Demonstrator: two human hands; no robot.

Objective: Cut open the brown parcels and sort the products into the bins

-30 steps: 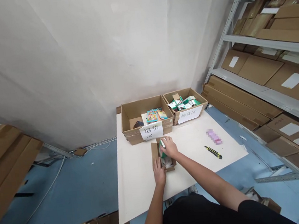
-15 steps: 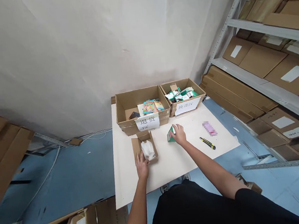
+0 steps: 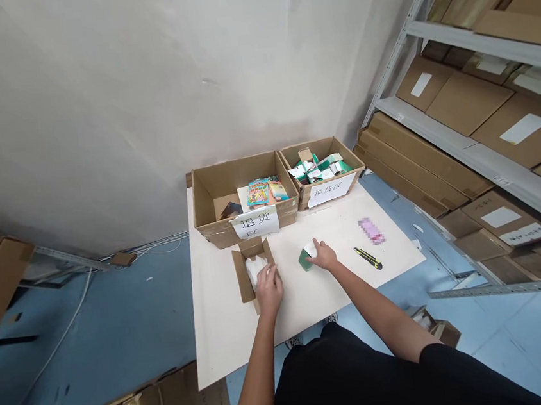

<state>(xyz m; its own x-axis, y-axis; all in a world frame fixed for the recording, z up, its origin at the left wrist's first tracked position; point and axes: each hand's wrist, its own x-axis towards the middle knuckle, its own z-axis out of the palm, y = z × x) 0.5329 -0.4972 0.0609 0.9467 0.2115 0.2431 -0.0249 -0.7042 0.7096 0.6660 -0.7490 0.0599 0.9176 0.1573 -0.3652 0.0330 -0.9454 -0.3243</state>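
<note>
Right of an open carton on the surface, a green-and-white box was gripped by the right hand; the left hand, grip unclear, was placed at the carton's edge, perhaps for steadying.

Utility knife, black and yellow, lying on the tabletop; pink item, pixelated, near it. Metal shelving, at right, loaded with brown cartons, several bearing white labels. Wall, pale grey. Floor, blue, with white cable at left.
</note>
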